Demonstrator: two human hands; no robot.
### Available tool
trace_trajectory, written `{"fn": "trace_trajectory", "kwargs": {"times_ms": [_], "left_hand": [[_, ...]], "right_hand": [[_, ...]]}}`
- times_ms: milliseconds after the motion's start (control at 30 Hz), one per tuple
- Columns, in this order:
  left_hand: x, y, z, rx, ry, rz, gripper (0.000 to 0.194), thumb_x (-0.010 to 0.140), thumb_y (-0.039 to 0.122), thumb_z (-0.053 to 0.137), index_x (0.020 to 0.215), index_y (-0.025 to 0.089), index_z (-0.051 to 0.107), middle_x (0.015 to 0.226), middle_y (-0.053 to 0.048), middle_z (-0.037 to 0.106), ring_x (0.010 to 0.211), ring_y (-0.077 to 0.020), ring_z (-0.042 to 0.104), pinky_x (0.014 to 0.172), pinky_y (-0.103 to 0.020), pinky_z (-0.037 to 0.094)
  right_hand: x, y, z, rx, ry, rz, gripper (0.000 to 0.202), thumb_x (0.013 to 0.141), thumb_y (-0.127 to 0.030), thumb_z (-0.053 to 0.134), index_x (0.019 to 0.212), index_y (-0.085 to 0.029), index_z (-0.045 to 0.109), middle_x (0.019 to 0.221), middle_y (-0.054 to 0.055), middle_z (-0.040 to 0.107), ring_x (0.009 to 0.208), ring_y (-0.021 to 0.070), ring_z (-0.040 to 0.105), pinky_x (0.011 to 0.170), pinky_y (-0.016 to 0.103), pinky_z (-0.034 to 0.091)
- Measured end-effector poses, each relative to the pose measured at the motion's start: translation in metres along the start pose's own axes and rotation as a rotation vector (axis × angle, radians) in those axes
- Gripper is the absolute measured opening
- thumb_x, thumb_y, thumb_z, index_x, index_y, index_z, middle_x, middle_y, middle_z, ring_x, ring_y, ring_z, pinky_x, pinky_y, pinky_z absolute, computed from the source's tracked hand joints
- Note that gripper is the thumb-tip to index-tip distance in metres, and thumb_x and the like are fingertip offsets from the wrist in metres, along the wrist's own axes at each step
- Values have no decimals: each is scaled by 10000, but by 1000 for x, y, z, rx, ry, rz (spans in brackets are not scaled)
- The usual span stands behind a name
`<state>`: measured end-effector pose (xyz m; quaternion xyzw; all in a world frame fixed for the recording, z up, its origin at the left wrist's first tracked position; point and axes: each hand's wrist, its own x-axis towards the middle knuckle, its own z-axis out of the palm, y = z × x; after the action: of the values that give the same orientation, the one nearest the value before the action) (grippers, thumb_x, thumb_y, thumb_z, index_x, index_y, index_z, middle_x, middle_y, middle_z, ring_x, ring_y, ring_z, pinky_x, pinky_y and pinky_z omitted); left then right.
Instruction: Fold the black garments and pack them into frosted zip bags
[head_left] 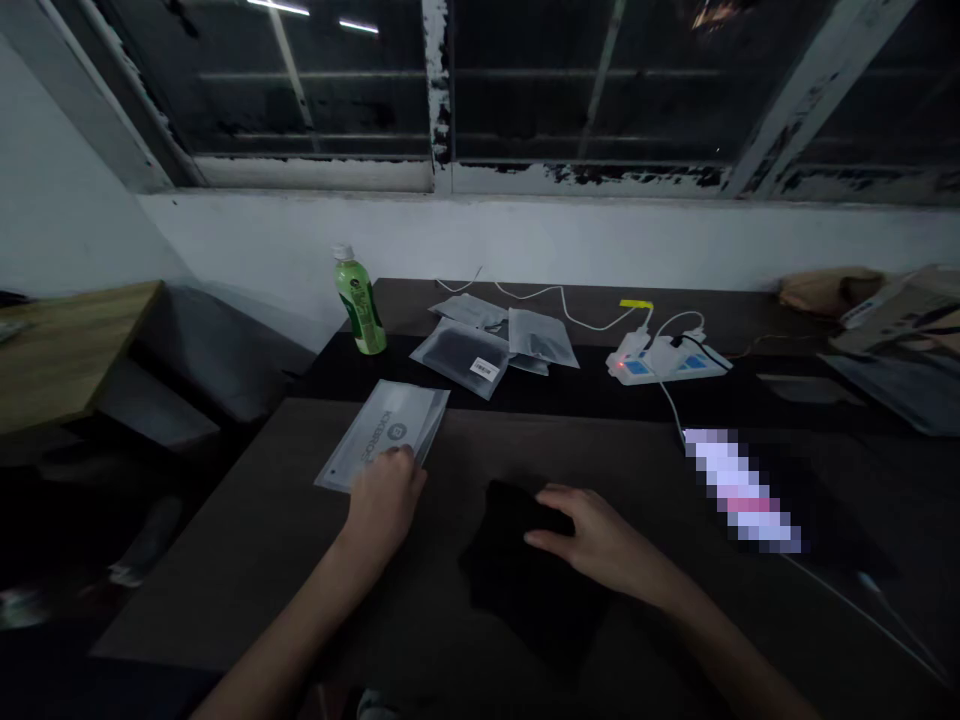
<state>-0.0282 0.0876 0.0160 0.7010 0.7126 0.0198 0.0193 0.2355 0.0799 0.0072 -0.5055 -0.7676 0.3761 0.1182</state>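
My left hand (pixel 384 500) is curled closed at the near right edge of a frosted plastic bag (pixel 382 415) with a grey printed logo. Its fingertips are hidden beneath the hand, against the bag. A black cloth item (pixel 517 580), too dark to make out in detail, lies crumpled on the table in front of me. Over its upper right part rests my right hand (pixel 592 535), thumb and forefinger spread apart and touching the fabric.
Several more frosted bags (pixel 465 355) lie farther back, beside a green drink bottle (pixel 360 305). On the right, a white power strip (pixel 667 360) with plugs and cables sits behind a pixelated lit screen (pixel 742 495). A cardboard box (pixel 907 310) occupies the far right corner.
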Motion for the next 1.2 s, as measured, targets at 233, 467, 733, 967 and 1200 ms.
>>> {"fn": "trace_trajectory", "kwargs": {"times_ms": [233,467,733,967,1200], "left_hand": [[-35,13,-19,-28,156,72,118,946,194,494,955,200,611,836,-31,735,665,-215,707,506,-254,399],[-34,45,-16,-123,237,558,276,848,13,505,1055,159,613,1163,-114,715,935,-234,727,742,-311,588],[-27,51,12,-409,50,756,720,716,-59,502,1406,140,452,1372,-133,606,1215,-241,622,976,-355,561],[-25,45,36,-564,202,760,682,813,-67,384,1456,160,406,1374,-120,605,1224,-191,619,982,-341,565],[-27,45,33,-456,311,744,487,937,21,404,1403,150,458,1373,-134,599,1224,-215,619,991,-355,562]], "right_hand": [[-24,-6,-46,-21,-307,-230,79,802,-119,673,826,-194,677,958,10,643,931,168,611,815,284,441],[-51,-28,-69,62,-417,-286,284,892,-292,649,1166,-228,689,1246,61,668,1189,231,587,1023,346,414],[-35,-28,-47,-114,-235,-225,246,910,-270,575,1129,-208,669,1190,87,691,1119,243,625,942,364,481],[-1,-28,-5,-415,-29,-61,315,858,-41,417,1067,-84,648,1085,169,694,1024,263,666,872,359,511],[14,-15,7,-661,102,-96,393,843,-16,435,1185,-65,622,1123,173,690,1010,266,679,859,342,525]]}}
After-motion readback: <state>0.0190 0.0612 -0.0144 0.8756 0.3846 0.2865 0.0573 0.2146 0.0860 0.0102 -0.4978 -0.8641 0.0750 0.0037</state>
